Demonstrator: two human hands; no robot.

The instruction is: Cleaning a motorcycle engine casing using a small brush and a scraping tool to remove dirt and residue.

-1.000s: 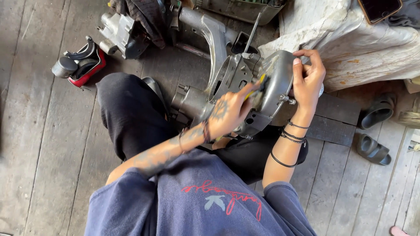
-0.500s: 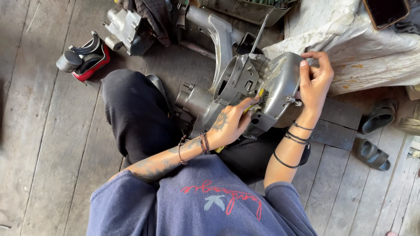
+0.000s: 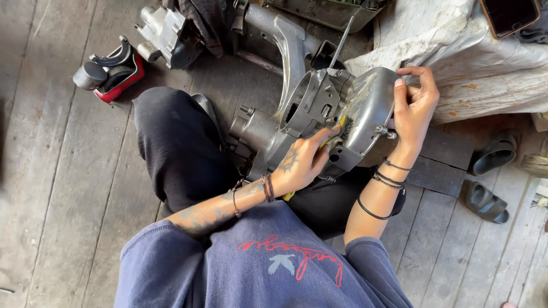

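Head view: left hand (image 3: 302,165) grips yellow tool (image 3: 334,134); right hand (image 3: 414,108) clasps engine case (image 3: 342,114).

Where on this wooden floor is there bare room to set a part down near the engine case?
Bare planks lie left of the bent knee, below the red flashlight. A smaller patch sits lower right, below the sandals. It is crowded around the engine case, where the left hand and right hand meet, and along the top among metal parts.

Premises: an informal repair workshop with a worn plank floor (image 3: 63,188). Evidence: a metal engine casing (image 3: 319,114) under work, further engine parts (image 3: 165,31) lying loose, and a red-and-black torch (image 3: 111,71) nearby.
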